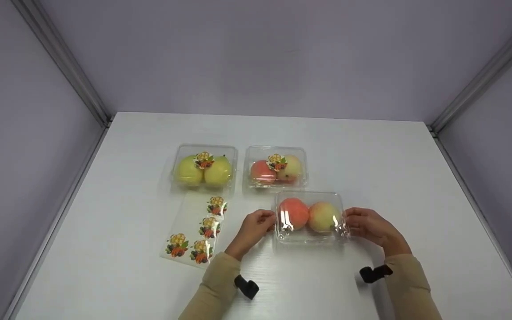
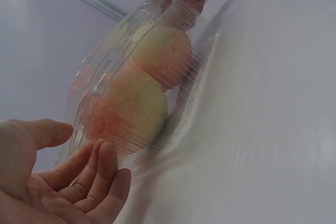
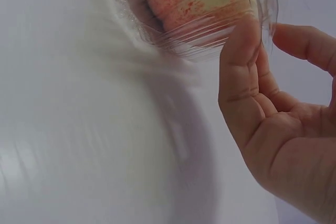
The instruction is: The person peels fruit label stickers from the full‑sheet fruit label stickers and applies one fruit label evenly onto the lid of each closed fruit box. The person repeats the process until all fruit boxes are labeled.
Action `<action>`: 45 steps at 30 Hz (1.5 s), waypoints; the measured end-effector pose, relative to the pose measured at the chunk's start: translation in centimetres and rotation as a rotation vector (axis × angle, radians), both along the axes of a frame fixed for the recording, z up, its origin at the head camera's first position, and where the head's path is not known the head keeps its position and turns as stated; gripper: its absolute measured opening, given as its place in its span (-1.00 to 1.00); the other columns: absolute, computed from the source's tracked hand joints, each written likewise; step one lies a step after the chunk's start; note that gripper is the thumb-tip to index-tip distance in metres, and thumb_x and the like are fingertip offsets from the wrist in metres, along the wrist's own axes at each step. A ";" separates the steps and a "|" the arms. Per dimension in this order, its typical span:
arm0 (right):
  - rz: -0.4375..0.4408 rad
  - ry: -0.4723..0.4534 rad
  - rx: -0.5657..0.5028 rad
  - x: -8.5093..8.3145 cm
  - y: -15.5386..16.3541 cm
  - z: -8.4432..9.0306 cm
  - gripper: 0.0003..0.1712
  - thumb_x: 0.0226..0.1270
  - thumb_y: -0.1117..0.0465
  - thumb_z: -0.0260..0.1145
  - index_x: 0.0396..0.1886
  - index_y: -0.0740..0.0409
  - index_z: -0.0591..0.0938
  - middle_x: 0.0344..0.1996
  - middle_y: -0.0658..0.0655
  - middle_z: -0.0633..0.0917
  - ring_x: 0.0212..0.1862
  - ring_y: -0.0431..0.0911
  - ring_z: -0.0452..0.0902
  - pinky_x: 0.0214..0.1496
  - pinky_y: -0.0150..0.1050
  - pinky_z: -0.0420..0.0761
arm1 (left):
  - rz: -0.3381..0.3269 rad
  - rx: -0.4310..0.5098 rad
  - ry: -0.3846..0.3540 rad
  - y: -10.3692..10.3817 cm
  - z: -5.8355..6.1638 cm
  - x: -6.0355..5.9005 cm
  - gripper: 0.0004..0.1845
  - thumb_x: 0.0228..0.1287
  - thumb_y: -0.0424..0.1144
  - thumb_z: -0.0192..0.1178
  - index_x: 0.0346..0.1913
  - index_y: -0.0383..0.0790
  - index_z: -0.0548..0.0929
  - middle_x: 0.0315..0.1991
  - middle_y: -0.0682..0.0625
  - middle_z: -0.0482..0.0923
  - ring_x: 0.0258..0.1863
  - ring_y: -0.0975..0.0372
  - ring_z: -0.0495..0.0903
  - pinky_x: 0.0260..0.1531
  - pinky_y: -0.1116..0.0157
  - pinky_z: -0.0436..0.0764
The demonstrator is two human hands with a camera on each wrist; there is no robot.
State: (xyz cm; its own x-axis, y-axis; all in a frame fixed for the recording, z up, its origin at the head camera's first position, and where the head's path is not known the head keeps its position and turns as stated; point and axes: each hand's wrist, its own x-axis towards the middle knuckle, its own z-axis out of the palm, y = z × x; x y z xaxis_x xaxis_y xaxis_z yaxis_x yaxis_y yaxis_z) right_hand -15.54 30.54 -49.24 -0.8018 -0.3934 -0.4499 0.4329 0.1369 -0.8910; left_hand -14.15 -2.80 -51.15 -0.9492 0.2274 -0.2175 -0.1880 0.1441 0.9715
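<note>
A clear plastic clamshell box (image 1: pixel 311 218) with two pink-yellow peaches inside lies on the white table (image 1: pixel 371 155), with no sticker on its lid. My left hand (image 1: pixel 270 218) holds its left end. In the left wrist view, that hand (image 2: pixel 86 142) has its thumb by the rim and its fingers under the box (image 2: pixel 131 87). My right hand (image 1: pixel 349 220) grips the right end. The right wrist view shows this hand (image 3: pixel 268 35) with its thumb pressed on the wall of the box (image 3: pixel 199 9) and its fingers behind the rim.
Behind stand two closed boxes with a fruit sticker on each lid: one with yellow-green pears (image 1: pixel 204 169), one with peaches (image 1: pixel 276 169). A sticker sheet (image 1: pixel 196 231) with several fruit stickers lies left of my left hand. Grey walls enclose the table.
</note>
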 end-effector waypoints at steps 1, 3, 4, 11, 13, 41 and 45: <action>0.003 0.004 -0.003 0.0 -0.1 0.0 -0.91 0.41 0.28 0.14 -0.21 0.02 0.55 -0.37 -0.16 0.66 -0.26 -0.29 0.61 -0.16 -0.39 0.66 | -0.002 -0.008 0.003 0.0 0.0 0.0 -0.65 0.38 -0.19 0.12 0.04 -0.43 0.57 -0.14 -0.22 0.65 -0.29 0.33 0.60 -0.23 0.37 0.63; 0.013 0.013 -0.011 0.0 -0.2 0.0 -0.90 0.42 0.29 0.12 -0.21 0.03 0.55 -0.37 -0.16 0.66 -0.26 -0.29 0.61 -0.15 -0.38 0.65 | 0.003 -0.013 0.002 -0.1 0.1 -0.1 -0.64 0.37 -0.18 0.13 0.05 -0.42 0.57 -0.15 -0.21 0.65 -0.29 0.35 0.59 -0.23 0.37 0.62; 0.016 0.013 -0.012 0.0 -0.3 0.0 -0.90 0.42 0.29 0.12 -0.21 0.03 0.55 -0.37 -0.17 0.66 -0.26 -0.29 0.61 -0.14 -0.38 0.65 | 0.001 -0.012 0.011 -0.2 0.1 -0.1 -0.64 0.37 -0.19 0.13 0.05 -0.43 0.56 -0.14 -0.22 0.65 -0.29 0.34 0.59 -0.21 0.35 0.63; 0.001 0.003 0.013 0.0 -1.0 0.1 -0.91 0.41 0.29 0.13 -0.23 0.03 0.54 -0.41 -0.17 0.65 -0.29 -0.30 0.61 -0.16 -0.36 0.66 | -0.001 -0.011 0.042 -0.7 0.3 -0.1 -0.64 0.35 -0.23 0.16 0.04 -0.47 0.55 -0.15 -0.26 0.64 -0.29 0.33 0.59 -0.22 0.37 0.65; -0.002 0.009 0.038 0.0 -1.2 0.2 -0.93 0.41 0.28 0.13 -0.22 0.03 0.53 -0.40 -0.17 0.65 -0.28 -0.29 0.61 -0.16 -0.35 0.66 | 0.003 -0.011 0.032 -0.9 0.2 -0.2 -0.66 0.33 -0.24 0.18 0.02 -0.47 0.55 -0.16 -0.26 0.65 -0.32 0.34 0.59 -0.25 0.38 0.64; 0.005 0.008 0.022 0.2 -4.5 0.3 -0.95 0.38 0.32 0.10 -0.24 0.10 0.47 -0.42 -0.14 0.64 -0.28 -0.27 0.64 -0.17 -0.36 0.67 | 0.056 0.037 -0.065 -3.6 0.7 -0.3 -0.69 0.31 -0.31 0.18 0.00 -0.48 0.55 -0.15 -0.21 0.66 -0.29 0.31 0.63 -0.11 0.31 0.69; -0.005 0.008 0.030 0.1 -4.9 0.3 -0.95 0.36 0.31 0.12 -0.21 0.13 0.47 -0.41 -0.13 0.65 -0.28 -0.27 0.64 -0.18 -0.36 0.67 | 0.072 0.008 -0.072 -4.0 0.8 -0.3 -0.69 0.30 -0.29 0.19 0.01 -0.45 0.56 -0.15 -0.19 0.67 -0.30 0.32 0.62 -0.11 0.30 0.69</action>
